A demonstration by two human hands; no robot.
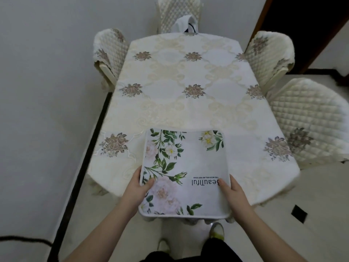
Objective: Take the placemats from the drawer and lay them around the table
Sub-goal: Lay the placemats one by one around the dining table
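Both forearms bare, extended forward, converging slightly toward the hands. Left hand (138, 186): thumb on top of the placemat (186, 174) at its left edge, fingers hidden beneath; pinch grip. Right hand (233, 190): mirrored, thumb on top at the right edge, fingers underneath, out of sight. Wrists about level, roughly straight. Hands well apart, the placemat between them.
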